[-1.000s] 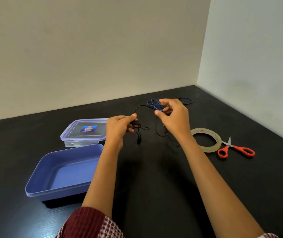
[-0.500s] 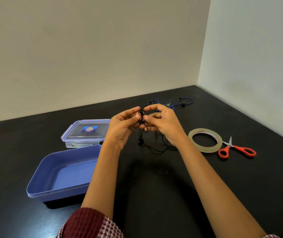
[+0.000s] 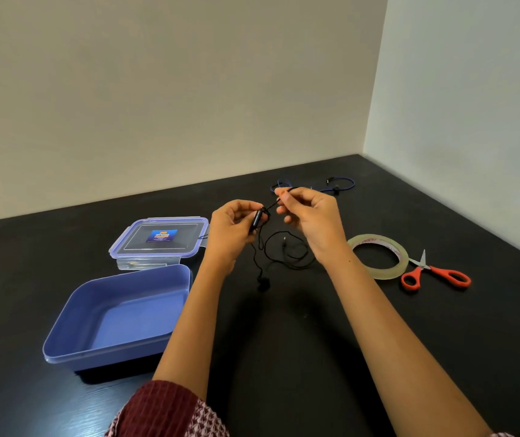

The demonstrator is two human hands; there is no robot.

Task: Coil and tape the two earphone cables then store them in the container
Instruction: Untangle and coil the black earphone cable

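Black earphone cable (image 3: 279,253) uncoiled, pinched between left hand (image 3: 232,230), right hand (image 3: 310,220)

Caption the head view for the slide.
The left hand and right hand grip the black earphone cable above the table; blue cable, tape roll, scissors and open container lie nearby.

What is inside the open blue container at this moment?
Only its bare blue floor shows inside the container; neither the black cable nor the blue cable is in it. The left forearm covers its right rim, so that edge cannot be checked.
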